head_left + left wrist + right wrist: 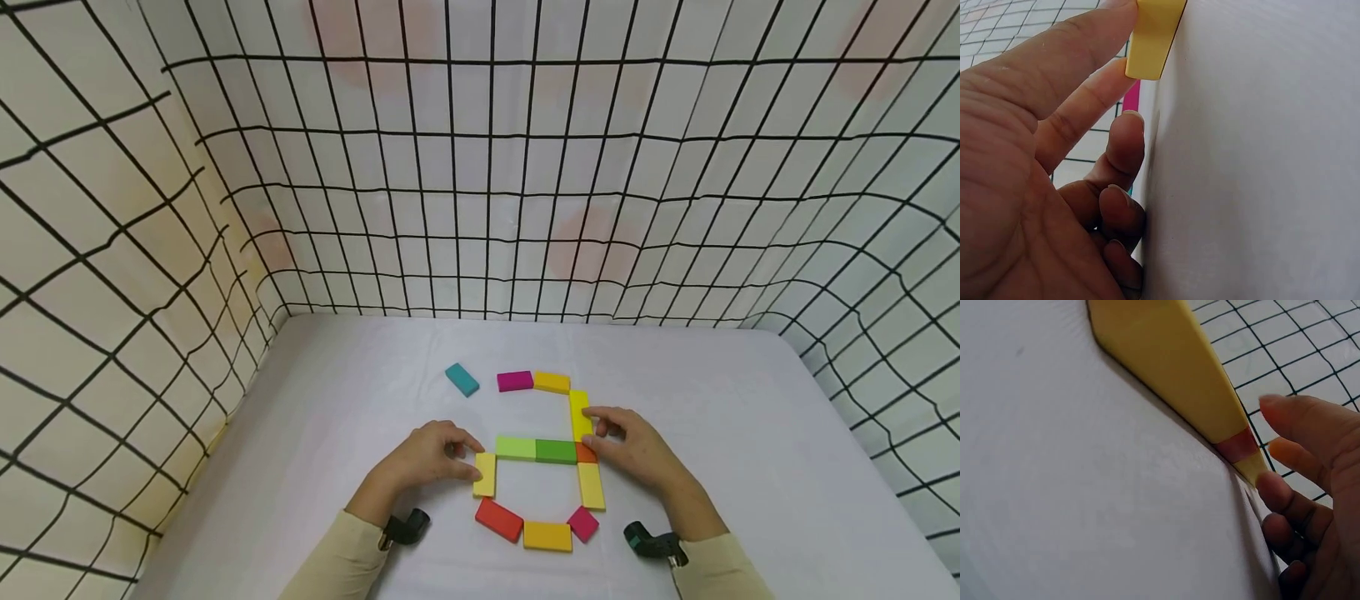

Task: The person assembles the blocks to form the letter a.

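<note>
Colored flat blocks form a figure on the white table. Thumb and index finger of my left hand touch a pale yellow block along its left edge and far corner. The left wrist view shows this block at those two fingertips, the other fingers bent beside it. On the opposite side, my right hand has its index fingertip at the right edge of a bright yellow block. Its thumb lies over the orange block. A light green block and a green block form the middle bar.
A teal block lies apart at upper left. Magenta and golden yellow blocks top the figure. Red, golden and crimson blocks close its bottom. Black netting rises behind and beside the table.
</note>
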`<state>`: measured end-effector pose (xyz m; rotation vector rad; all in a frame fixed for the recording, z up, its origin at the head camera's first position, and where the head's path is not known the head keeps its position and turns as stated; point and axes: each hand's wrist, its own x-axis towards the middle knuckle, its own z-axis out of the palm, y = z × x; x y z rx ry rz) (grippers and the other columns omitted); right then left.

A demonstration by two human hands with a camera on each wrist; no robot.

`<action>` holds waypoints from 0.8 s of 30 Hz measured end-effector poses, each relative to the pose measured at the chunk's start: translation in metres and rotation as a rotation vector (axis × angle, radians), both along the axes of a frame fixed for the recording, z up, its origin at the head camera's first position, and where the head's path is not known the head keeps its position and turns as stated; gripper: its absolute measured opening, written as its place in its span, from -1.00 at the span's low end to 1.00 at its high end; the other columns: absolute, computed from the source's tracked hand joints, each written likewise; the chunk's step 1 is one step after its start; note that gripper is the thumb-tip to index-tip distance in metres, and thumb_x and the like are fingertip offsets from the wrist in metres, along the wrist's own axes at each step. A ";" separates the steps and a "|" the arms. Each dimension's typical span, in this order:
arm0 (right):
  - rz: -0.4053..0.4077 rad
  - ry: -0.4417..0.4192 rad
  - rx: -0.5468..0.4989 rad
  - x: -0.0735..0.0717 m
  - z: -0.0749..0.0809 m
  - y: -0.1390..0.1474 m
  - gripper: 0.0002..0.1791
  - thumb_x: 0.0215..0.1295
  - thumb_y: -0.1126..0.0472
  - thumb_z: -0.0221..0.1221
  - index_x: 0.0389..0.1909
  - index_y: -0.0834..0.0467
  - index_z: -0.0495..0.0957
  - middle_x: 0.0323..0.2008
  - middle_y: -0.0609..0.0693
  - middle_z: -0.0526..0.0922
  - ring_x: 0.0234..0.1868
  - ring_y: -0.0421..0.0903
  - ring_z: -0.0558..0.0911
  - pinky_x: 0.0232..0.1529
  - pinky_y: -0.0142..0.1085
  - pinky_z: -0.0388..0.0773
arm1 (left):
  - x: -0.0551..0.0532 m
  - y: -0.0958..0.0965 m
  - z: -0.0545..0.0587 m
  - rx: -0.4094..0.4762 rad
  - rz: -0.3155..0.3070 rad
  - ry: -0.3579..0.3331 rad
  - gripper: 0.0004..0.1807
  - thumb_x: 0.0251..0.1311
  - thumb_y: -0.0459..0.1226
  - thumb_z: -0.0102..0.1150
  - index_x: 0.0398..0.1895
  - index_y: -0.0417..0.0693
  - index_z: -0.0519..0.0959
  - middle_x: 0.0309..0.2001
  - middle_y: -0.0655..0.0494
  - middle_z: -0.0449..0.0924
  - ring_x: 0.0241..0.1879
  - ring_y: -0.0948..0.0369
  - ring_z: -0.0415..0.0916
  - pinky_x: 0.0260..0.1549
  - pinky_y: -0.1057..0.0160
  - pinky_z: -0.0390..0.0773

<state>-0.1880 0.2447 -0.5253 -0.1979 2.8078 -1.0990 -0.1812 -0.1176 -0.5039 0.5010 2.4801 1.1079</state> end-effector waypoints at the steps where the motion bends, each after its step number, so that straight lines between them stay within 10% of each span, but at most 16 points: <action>1: -0.003 0.000 0.006 0.000 0.002 -0.002 -0.44 0.28 -0.10 0.36 0.27 0.00 0.57 -0.21 -0.09 0.53 -0.03 -0.05 0.48 0.04 -0.13 0.50 | 0.000 0.000 0.000 0.003 0.004 -0.002 -0.69 0.03 -0.11 0.57 -0.11 0.17 0.78 -0.30 0.20 0.53 -0.20 0.22 0.41 -0.24 0.27 0.43; 15: 0.199 0.021 0.117 -0.022 0.064 -0.091 -0.46 0.28 -0.04 0.38 0.25 0.02 0.60 -0.33 -0.11 0.54 -0.28 -0.12 0.49 -0.33 -0.32 0.50 | -0.001 -0.001 -0.003 0.018 0.009 -0.005 -0.69 0.03 -0.09 0.57 -0.12 0.19 0.78 -0.31 0.20 0.53 -0.22 0.22 0.41 -0.27 0.27 0.43; 24: 0.272 -0.028 0.365 -0.061 0.049 -0.153 -0.40 0.29 -0.20 0.32 0.28 -0.03 0.57 -0.06 -0.08 0.74 -0.11 -0.13 0.64 0.01 -0.18 0.65 | -0.003 -0.003 -0.004 0.036 -0.017 0.025 -0.70 0.04 -0.09 0.57 -0.13 0.17 0.79 -0.35 0.23 0.53 -0.27 0.25 0.41 -0.31 0.31 0.40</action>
